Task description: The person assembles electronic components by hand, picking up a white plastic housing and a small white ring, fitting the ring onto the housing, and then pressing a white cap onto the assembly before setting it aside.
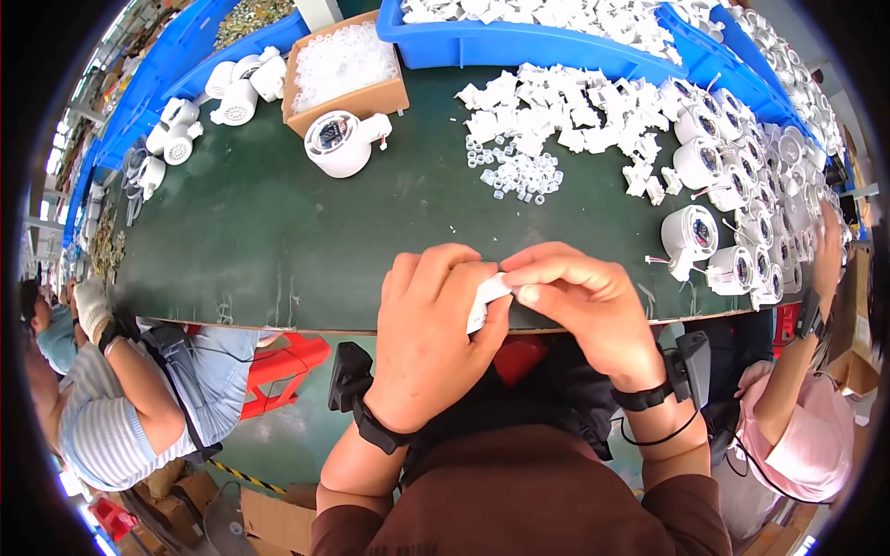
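1. Left hand (428,334) is curled shut around a small white plastic part (486,298), which sits at the near edge of the bench (278,232); most of the part is hidden behind the fingers.
2. Right hand (579,301) is pinched closed on the same white part from the other side, its thumb and fingertips touching the left hand.
3. Behind the hands, the dark green bench stretches away to a row of blue bins (519,42) filled with white parts.
4. Left of those bins, a brown cardboard box (345,69) holds many tiny clear pieces.
5. Just in front of the box sits a round white housing (340,142) with a circuit board showing in its open face.
6. Right of the hands, a long row of similar round white housings (742,176) runs along the bench edge.
7. Between the box and that row lies a loose heap of white plastic clips (565,111).
8. Just in front of the heap is a small scatter of clear plastic rings (519,171).
9. Other people's arms show at the far left and far right of the bench.
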{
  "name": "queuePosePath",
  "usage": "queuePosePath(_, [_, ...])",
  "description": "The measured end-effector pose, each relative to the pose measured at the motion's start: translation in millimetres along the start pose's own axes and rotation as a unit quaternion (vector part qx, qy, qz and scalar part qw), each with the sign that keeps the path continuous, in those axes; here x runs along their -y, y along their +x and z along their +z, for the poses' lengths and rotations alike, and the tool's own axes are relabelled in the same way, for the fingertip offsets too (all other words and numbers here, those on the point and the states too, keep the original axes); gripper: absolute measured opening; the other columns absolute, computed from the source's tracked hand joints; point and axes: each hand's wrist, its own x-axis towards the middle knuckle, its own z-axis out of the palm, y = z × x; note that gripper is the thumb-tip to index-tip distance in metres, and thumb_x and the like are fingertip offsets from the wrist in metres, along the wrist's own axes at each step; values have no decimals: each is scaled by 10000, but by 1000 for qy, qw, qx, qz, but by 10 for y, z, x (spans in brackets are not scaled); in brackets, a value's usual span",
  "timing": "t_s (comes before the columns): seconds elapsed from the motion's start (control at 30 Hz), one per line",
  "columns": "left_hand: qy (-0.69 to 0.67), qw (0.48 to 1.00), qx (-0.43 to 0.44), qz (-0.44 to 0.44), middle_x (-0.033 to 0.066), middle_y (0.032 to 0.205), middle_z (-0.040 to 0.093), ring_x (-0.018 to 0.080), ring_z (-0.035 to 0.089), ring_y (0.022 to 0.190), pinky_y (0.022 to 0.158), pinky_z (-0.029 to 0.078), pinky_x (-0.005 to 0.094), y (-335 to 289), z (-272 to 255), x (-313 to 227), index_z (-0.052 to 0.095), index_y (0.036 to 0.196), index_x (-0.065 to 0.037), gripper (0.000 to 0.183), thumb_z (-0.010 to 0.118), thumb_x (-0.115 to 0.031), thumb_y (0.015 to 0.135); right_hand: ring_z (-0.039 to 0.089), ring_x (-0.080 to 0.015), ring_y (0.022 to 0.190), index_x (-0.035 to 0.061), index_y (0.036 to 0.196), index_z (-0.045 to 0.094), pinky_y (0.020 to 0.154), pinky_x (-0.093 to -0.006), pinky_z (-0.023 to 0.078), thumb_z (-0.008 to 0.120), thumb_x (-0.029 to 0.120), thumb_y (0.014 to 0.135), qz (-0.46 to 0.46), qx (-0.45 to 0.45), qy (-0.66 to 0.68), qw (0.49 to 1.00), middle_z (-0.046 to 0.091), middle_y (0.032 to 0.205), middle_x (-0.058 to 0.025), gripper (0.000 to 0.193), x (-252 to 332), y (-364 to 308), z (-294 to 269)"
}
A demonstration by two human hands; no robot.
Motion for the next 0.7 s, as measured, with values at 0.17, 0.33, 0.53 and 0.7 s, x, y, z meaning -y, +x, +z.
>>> queuePosePath(0.17, [-32,999,-16,15,129,1083,626,346,583,954,815,475,426,20,52,24,615,1047,-75,326,777,-35,767,667,-183,1115,-7,1128,751,983,-318,536,652,-34,970,30,12,-47,998,716,1178,-107,188,45,31,0])
queuePosePath(0.33, [13,999,-25,22,165,1071,623,374,583,978,854,468,461,14,29,-7,584,1020,-41,337,780,-20,747,669,-131,1033,-41,1146,700,917,-286,543,674,32,978,92,52,-27,994,723,1104,-89,185,102,150,38])
queuePosePath(0.53, [15,998,-36,45,133,1051,619,346,574,948,829,468,437,-23,86,36,577,1014,-53,362,785,3,724,640,-80,905,-15,1020,660,787,-256,542,682,37,965,83,38,5,996,689,972,-44,78,-76,174,56])
queuePosePath(0.7, [-7,997,-59,43,116,1043,615,332,570,938,810,476,422,-97,148,79,600,1046,-69,386,802,-5,723,642,-85,919,-19,1037,668,796,-257,543,669,59,981,76,22,51,996,692,1017,-53,96,-77,130,113])
